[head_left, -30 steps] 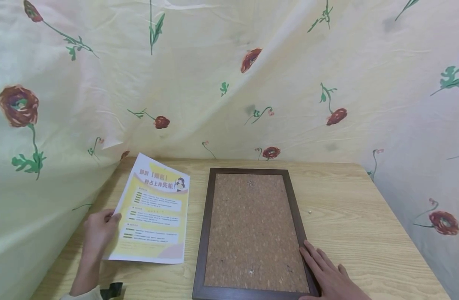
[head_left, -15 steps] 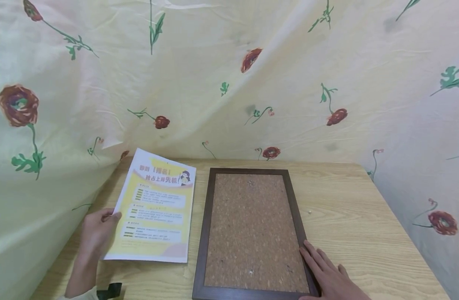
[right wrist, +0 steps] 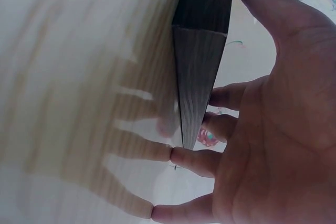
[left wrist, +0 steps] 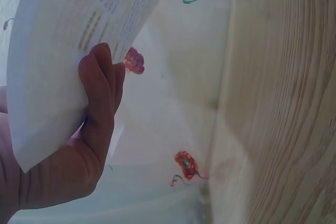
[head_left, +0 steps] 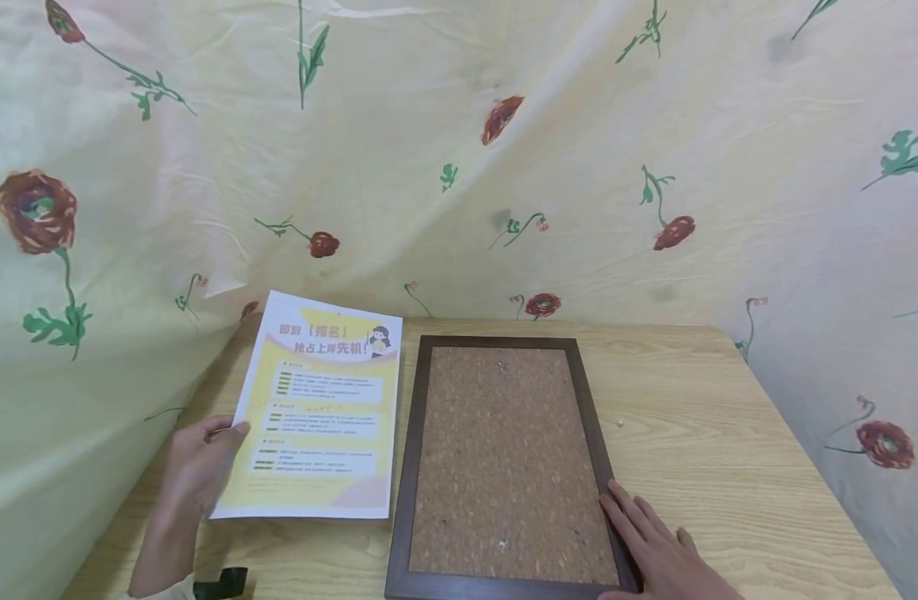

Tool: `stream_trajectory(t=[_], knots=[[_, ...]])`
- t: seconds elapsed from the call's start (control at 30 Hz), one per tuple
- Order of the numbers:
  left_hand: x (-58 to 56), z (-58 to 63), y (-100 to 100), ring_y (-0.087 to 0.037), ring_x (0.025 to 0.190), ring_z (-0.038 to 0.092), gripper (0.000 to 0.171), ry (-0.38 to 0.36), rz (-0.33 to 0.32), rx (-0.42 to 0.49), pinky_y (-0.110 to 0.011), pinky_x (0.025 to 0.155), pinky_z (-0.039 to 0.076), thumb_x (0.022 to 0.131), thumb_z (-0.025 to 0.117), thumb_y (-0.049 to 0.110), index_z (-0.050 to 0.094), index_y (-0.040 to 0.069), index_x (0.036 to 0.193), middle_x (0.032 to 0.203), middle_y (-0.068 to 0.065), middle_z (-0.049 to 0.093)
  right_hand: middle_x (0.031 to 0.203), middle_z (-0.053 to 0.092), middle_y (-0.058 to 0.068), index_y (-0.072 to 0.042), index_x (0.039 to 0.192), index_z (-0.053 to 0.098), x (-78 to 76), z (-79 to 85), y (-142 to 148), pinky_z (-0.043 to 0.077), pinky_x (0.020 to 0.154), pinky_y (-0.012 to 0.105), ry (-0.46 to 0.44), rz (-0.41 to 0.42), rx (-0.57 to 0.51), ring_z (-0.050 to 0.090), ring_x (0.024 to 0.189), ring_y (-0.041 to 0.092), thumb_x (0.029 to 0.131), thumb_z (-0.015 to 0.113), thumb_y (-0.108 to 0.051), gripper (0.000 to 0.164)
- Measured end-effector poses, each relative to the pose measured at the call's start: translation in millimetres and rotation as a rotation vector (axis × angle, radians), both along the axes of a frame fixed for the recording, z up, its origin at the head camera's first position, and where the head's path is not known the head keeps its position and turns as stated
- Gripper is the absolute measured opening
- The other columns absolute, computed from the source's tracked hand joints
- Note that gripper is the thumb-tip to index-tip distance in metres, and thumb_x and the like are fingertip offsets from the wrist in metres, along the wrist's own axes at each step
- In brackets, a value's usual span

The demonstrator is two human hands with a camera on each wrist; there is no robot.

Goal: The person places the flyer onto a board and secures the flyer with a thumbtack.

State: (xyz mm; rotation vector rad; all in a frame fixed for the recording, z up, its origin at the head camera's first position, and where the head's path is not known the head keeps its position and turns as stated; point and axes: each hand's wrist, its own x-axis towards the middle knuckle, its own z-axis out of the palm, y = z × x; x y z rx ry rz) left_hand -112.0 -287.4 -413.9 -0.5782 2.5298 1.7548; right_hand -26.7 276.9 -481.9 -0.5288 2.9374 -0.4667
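Note:
My left hand (head_left: 197,467) pinches the left edge of a printed paper sheet (head_left: 316,408), thumb on the printed face and fingers behind it. The sheet is yellow and white with a cartoon figure, and it is raised off the table at a tilt. In the left wrist view the sheet's back (left wrist: 58,72) bends over the fingers. A cork board (head_left: 511,467) in a dark brown frame lies to the right of the sheet. Against its lower right corner rests my right hand (head_left: 661,550), fingers extended along the frame's side (right wrist: 197,72) and fingertips touching the table.
A small shiny pin-like object (head_left: 620,424) lies on the wooden table (head_left: 714,450) right of the board. A flowered cloth (head_left: 399,150) hangs behind the table and along both sides. Near my left wrist is a black piece (head_left: 222,583), partly cut off by the frame.
The sheet has risen slightly and shifted right toward the board, turning more squarely to the head camera. My right hand and the cork board have stayed put.

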Motion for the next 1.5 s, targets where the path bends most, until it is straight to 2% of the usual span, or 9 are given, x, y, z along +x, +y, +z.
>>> stream_trajectory(t=[0.23, 0.5, 0.63, 0.83, 1.07, 1.33, 1.5], knots=[[-1.4, 1.6, 4, -0.019, 0.081, 0.072, 0.052, 0.009, -0.034, 0.156, -0.035, 0.070, 0.059, 0.102, 0.054, 0.018, 0.038, -0.015, 0.139, 0.100, -0.011, 0.071, 0.155, 0.026, 0.012, -0.009, 0.150, 0.033, 0.2, -0.2, 1, 0.037, 0.069, 0.082, 0.009, 0.005, -0.001, 0.041, 0.128, 0.054, 0.074, 0.072, -0.066, 0.103], [-2.3, 4.3, 8, -0.018, 0.085, 0.072, 0.050, 0.068, -0.073, 0.362, -0.036, 0.074, 0.059, 0.103, 0.053, 0.012, 0.033, -0.016, 0.140, 0.095, 0.000, 0.072, 0.155, 0.026, 0.012, -0.009, 0.150, 0.032, 0.3, -0.8, 1, 0.037, 0.070, 0.082, 0.007, 0.000, 0.005, 0.041, 0.129, 0.054, 0.074, 0.071, -0.067, 0.104], [-1.7, 6.1, 10, -0.019, 0.088, 0.072, 0.050, 0.086, -0.108, 0.426, -0.037, 0.076, 0.058, 0.103, 0.052, 0.011, 0.031, -0.016, 0.140, 0.096, 0.001, 0.073, 0.156, 0.025, 0.011, -0.010, 0.151, 0.032, 0.7, -0.9, 1, 0.037, 0.070, 0.082, 0.014, 0.002, 0.004, 0.041, 0.129, 0.053, 0.074, 0.071, -0.067, 0.104], [0.5, 12.2, 15, -0.022, 0.089, 0.072, 0.050, 0.073, -0.141, 0.487, -0.038, 0.077, 0.058, 0.103, 0.052, 0.010, 0.029, -0.015, 0.140, 0.097, -0.002, 0.073, 0.156, 0.025, 0.010, -0.011, 0.152, 0.031, 1.5, -0.5, 0, 0.037, 0.070, 0.082, 0.021, 0.002, 0.004, 0.041, 0.128, 0.053, 0.075, 0.071, -0.067, 0.103], [2.2, 16.2, 22, -0.026, 0.087, 0.073, 0.029, 0.072, -0.132, 0.571, -0.039, 0.074, 0.059, 0.101, 0.055, 0.008, 0.044, -0.005, 0.125, 0.096, -0.008, 0.074, 0.156, 0.025, 0.009, -0.011, 0.151, 0.032, 1.8, 0.6, 0, 0.037, 0.071, 0.082, 0.018, -0.004, 0.004, 0.042, 0.128, 0.053, 0.075, 0.071, -0.067, 0.103], [4.1, 17.4, 28, -0.026, 0.087, 0.073, 0.020, 0.070, -0.137, 0.603, -0.039, 0.075, 0.058, 0.100, 0.057, 0.008, 0.052, 0.002, 0.118, 0.097, -0.008, 0.074, 0.156, 0.026, 0.009, -0.010, 0.150, 0.034, 2.2, -0.2, 0, 0.037, 0.069, 0.082, 0.036, 0.000, 0.005, 0.043, 0.127, 0.053, 0.075, 0.071, -0.067, 0.102], [6.7, 17.7, 31, -0.027, 0.089, 0.073, 0.017, 0.077, -0.168, 0.618, -0.041, 0.076, 0.058, 0.101, 0.056, 0.009, 0.053, 0.004, 0.117, 0.100, -0.009, 0.074, 0.155, 0.027, 0.011, -0.009, 0.149, 0.034, 2.2, -0.9, 0, 0.037, 0.069, 0.082, 0.016, -0.001, 0.007, 0.042, 0.127, 0.054, 0.074, 0.071, -0.069, 0.103]])
